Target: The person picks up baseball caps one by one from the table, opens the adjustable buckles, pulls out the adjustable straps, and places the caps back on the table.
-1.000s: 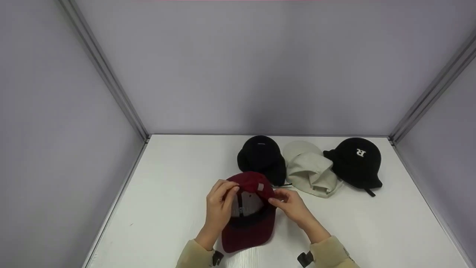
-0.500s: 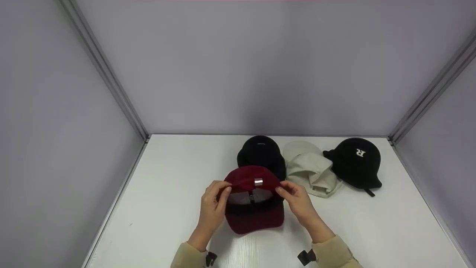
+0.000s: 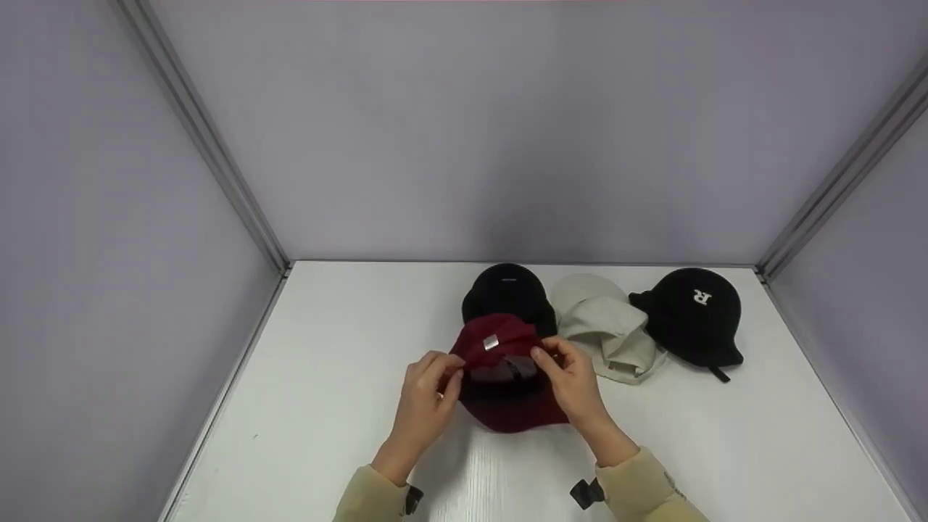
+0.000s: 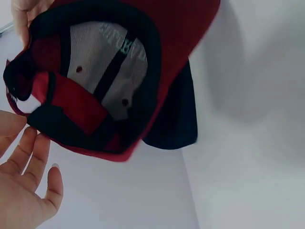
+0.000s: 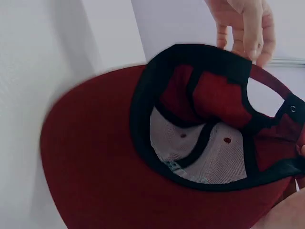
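Red cap (image 3: 496, 373), its rim pinched in the fingers of left hand (image 3: 426, 395) and right hand (image 3: 578, 384), overlapped a black cap (image 3: 507, 296) in head view; we judged this positioning, the next move calling for even support.

Dim, even light; soft shadow on back wall (image 3: 536, 174); faint glare on white tabletop (image 3: 482, 482); wrist views bluish, soft.
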{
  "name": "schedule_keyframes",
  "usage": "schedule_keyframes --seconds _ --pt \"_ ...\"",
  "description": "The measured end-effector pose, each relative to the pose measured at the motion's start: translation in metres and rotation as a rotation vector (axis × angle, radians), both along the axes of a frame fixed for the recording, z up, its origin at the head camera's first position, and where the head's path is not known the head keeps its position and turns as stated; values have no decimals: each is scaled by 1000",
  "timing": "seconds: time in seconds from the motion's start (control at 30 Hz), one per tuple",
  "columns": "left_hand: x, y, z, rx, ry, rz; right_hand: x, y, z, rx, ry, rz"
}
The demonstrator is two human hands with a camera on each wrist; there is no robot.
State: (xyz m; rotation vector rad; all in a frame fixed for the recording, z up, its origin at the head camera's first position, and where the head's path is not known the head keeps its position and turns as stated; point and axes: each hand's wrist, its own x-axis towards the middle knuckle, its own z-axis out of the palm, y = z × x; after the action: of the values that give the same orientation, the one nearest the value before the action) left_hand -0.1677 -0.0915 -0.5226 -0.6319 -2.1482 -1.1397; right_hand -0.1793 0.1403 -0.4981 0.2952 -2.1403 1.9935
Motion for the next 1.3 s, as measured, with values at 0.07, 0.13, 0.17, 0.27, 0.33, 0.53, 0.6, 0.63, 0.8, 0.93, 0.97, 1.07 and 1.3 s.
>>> schedule_keyframes --seconds 0.07,0.13,0.17,0.27,0.33,0.53,0.6,0.63,0.8,0.93,0.97,1.07,1.3 --pt "0 4 3 1 13 11 2 -4 9 39 60 5" --pt "-1 8 8 -3 36 33 5 -8 17 72 101 3" --pt "-1 10 11 -2 46 41 6 -10 22 85 117 -1" --pt "-2 19 18 -4 82 62 6 -14 26 110 144 -19" --pt "-2 24 21 -11 110 77 7 -17 25 112 160 -23" --pt "0 36 30 -40 166 149 12 -24 21 144 266 -23" --pt "0 39 31 -50 163 181 14 -26 21 155 305 -31" --pt "1 39 32 -58 163 195 15 -27 21 161 321 -34" --pt "1 42 33 -120 197 260 19 -30 20 182 382 -41" --pt "2 42 35 -148 213 283 21 -30 20 183 394 -32" --pt "2 41 35 -146 218 284 21 -30 20 178 391 -29" --pt "3 39 37 -127 215 284 22 -27 20 171 389 -30" --pt "5 32 37 -25 189 233 22 -18 20 167 335 -17"
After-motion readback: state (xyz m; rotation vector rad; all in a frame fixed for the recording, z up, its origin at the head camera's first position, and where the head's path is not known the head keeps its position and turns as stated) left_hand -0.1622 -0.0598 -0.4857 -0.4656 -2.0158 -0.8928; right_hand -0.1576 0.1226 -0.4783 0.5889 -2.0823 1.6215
